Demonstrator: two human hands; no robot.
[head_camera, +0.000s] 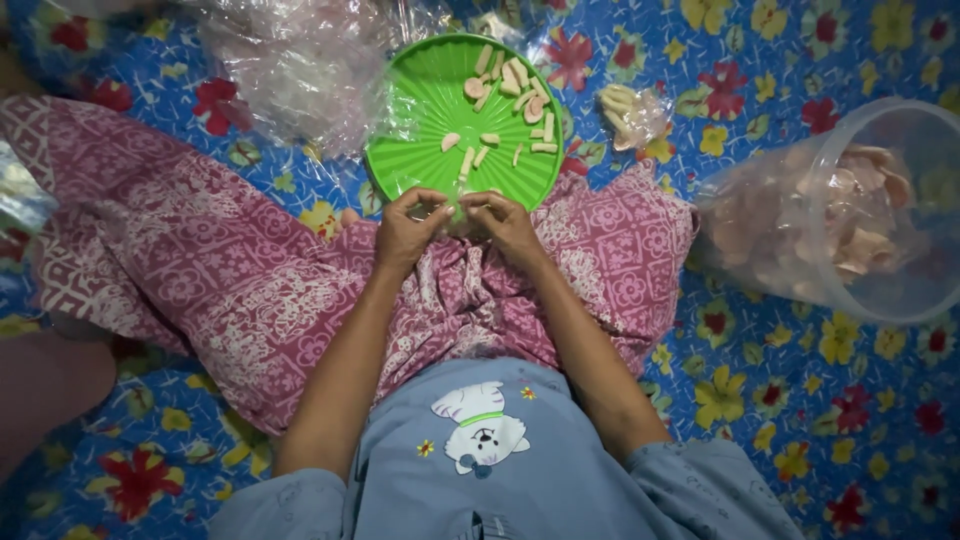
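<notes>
My left hand (407, 229) and my right hand (506, 224) meet at the near edge of a round green plate (425, 105). Their fingertips pinch a small clear plastic bag (457, 214) between them; what it holds is hard to make out. Several pale, stick-shaped cracker pieces (512, 85) lie scattered on the plate, mostly on its far right side. The plate rests on my lap, which is covered by a pink patterned cloth (200, 260).
A heap of clear plastic bags (300, 60) lies beyond the plate at the left. A small filled bag of crackers (628, 108) sits right of the plate. A large clear tub (850, 215) with pale crackers stands at the right on the blue floral mat (800, 380).
</notes>
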